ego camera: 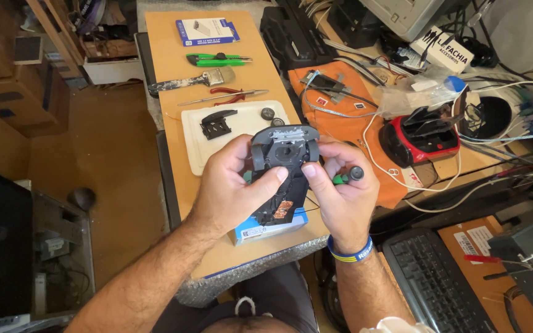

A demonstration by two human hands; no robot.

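Head cam: I see left hand (232, 185) grip clamped round the dark plastic housing (280, 172), held above worktop (174, 68) edge; right hand (340, 191) pinches its side w/ a green screwdriver (348, 177) tucked in.

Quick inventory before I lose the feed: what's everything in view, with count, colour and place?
dark device: 1, black-grey, held in both hands
screwdriver: 1, green-black, in right hand
white tray: 1, white, table centre, holding black parts
paintbrush: 1, grey, above tray
utility knife: 1, green, above brush
pliers: 1, red-handled, beside tray
small box: 1, blue-white, table far end
red device: 1, red-black, right
keyboard: 1, black, lower right
left hand: 1, gripping device
right hand: 1, blue-yellow wristband
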